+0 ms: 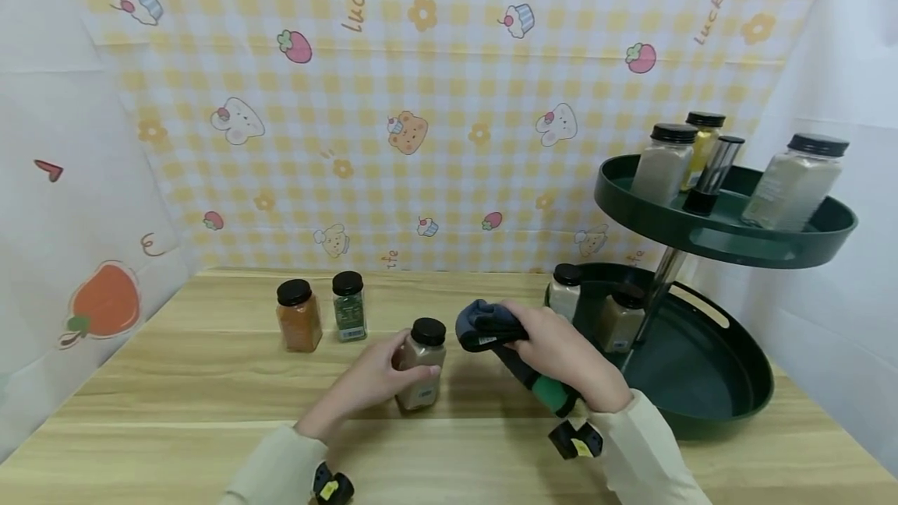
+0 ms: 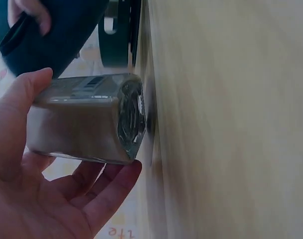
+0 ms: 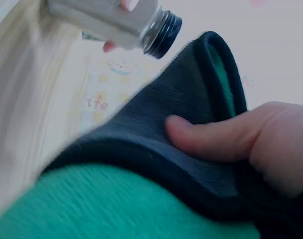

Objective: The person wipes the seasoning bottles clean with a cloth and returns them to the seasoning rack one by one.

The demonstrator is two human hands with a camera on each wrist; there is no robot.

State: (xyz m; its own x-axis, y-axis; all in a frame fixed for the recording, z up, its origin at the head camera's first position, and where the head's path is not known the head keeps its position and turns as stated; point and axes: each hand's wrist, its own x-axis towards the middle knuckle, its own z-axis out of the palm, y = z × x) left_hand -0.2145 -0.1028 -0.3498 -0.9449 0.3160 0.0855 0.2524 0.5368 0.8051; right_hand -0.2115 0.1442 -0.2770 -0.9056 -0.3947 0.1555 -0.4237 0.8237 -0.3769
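Observation:
A clear spice jar [image 1: 428, 353] with a black lid and greyish-beige powder stands upright in my left hand [image 1: 372, 376]. In the left wrist view, the thumb and fingers lie on opposite sides of the jar [image 2: 76, 124], its base close over the tabletop. My right hand [image 1: 561, 343] grips a bunched cloth [image 1: 484, 326], dark blue-grey on one face and green on the other, just right of the jar. The thumb presses on the dark face of the cloth [image 3: 146, 114] in the right wrist view, and a loose green part hangs below the hand.
An orange-filled jar [image 1: 300, 322] and a green herb jar [image 1: 349, 310] stand at the back left of the wooden table [image 1: 210, 380]. On the right, a two-tier dark green rack [image 1: 708, 244] holds several jars above and two jars on its lower tray [image 1: 708, 365].

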